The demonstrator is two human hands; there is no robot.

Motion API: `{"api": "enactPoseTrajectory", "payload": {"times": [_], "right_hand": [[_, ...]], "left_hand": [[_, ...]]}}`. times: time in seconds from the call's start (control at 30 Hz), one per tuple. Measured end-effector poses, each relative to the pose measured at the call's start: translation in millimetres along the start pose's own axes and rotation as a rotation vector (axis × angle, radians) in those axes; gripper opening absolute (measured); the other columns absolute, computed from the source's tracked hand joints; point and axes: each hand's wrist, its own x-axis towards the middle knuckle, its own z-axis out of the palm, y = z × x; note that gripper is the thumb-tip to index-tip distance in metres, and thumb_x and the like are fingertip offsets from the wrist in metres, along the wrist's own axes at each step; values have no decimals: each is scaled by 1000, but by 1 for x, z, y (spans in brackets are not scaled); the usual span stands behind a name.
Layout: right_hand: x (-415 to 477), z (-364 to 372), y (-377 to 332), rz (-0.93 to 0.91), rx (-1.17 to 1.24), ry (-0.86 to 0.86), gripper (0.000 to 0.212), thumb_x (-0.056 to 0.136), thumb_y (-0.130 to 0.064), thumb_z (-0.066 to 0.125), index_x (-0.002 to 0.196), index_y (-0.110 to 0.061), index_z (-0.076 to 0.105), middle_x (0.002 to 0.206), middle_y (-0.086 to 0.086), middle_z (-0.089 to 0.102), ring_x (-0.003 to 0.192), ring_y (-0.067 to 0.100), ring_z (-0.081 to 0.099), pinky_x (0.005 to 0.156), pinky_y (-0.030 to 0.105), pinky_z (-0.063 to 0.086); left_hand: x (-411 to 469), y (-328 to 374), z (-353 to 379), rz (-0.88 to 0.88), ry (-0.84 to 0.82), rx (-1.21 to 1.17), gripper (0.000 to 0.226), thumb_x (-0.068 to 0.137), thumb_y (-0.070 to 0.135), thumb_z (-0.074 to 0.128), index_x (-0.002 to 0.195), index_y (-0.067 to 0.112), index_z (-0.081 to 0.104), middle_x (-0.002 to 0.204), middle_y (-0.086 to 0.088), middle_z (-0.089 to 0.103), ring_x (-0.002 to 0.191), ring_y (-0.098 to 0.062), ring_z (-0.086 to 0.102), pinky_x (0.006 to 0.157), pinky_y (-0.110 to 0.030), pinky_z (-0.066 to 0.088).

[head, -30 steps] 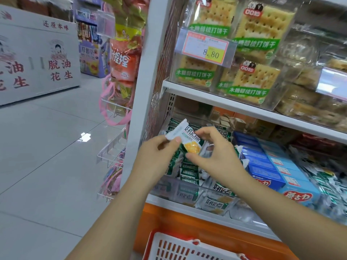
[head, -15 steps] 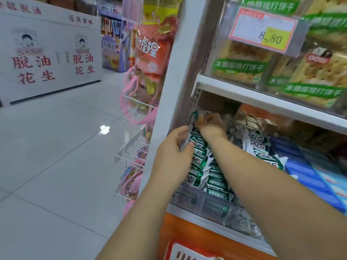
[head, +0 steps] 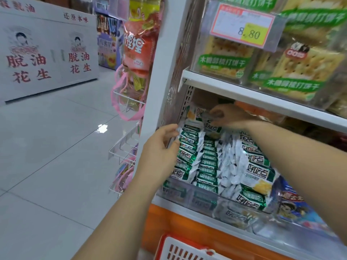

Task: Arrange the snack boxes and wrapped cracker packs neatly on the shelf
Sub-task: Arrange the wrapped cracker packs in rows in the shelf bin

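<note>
Rows of small green-and-white wrapped cracker packs stand on edge on the lower shelf, behind a clear front rail. My left hand rests its fingertips against the left side of the leftmost row. My right hand reaches deep under the upper shelf and pinches one wrapped pack at the back end of the row. Blue snack boxes lie to the right of the packs, partly hidden by my right forearm.
The upper shelf holds big clear cracker packs and an 8.80 price tag. A white-and-red basket sits below. A wire rack with pink bags hangs on the shelf's left end. A white display box stands across the aisle.
One second ago both hands held a single pack in front of the shelf. My right hand has carried it to the back of the row, and my left hand moved to the row's side.
</note>
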Motion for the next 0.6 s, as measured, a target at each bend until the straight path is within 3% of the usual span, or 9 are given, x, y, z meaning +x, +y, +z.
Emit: {"api": "enactPoseTrajectory", "payload": {"times": [0.1,0.17,0.2,0.27,0.33,0.47,0.6], "right_hand": [[10,-5,24,-32,-99,-19,48,87,-22,68,131,-11,51,131,6,56,113,20,54,86,22,36],[19,-2,31,-47,-121,-35,49,85,-18,70,130,-8,53,120,5,61,101,16,57,82,20,38],[23,-1,32,-47,-132,-59,47,84,-17,70,127,-6,54,106,0,63,88,11,57,75,18,40],[31,3,31,-45,-209,-103,44,83,-20,71,121,-3,56,80,-9,53,67,5,48,58,16,36],[38,8,30,-38,-277,-133,48,81,-25,74,121,-4,56,85,-3,55,70,10,50,57,18,38],[51,19,36,-11,-338,-200,34,80,-28,74,104,-4,67,85,5,69,65,12,61,64,28,53],[47,15,37,-14,-383,-171,24,82,-25,71,96,-6,65,80,3,65,71,16,61,68,31,53]], "left_hand": [[2,0,0,2,10,3,34,95,11,52,124,29,53,106,20,62,93,12,54,82,-12,41],[4,0,2,2,46,9,31,95,12,52,119,32,55,102,20,64,80,18,54,70,-2,40],[4,0,3,6,68,14,30,95,12,52,117,32,55,100,20,66,70,17,55,61,0,40],[4,1,6,14,103,6,29,96,11,51,116,30,56,97,17,68,48,6,50,45,-7,37],[3,2,9,3,130,-21,28,95,10,50,116,28,57,97,13,69,34,0,38,39,-9,30],[2,4,10,-13,155,-16,29,95,10,50,114,30,58,95,14,70,31,-1,34,36,-9,28],[1,5,8,-5,144,30,26,95,13,51,111,32,59,93,16,70,36,2,42,39,-8,31]]}}
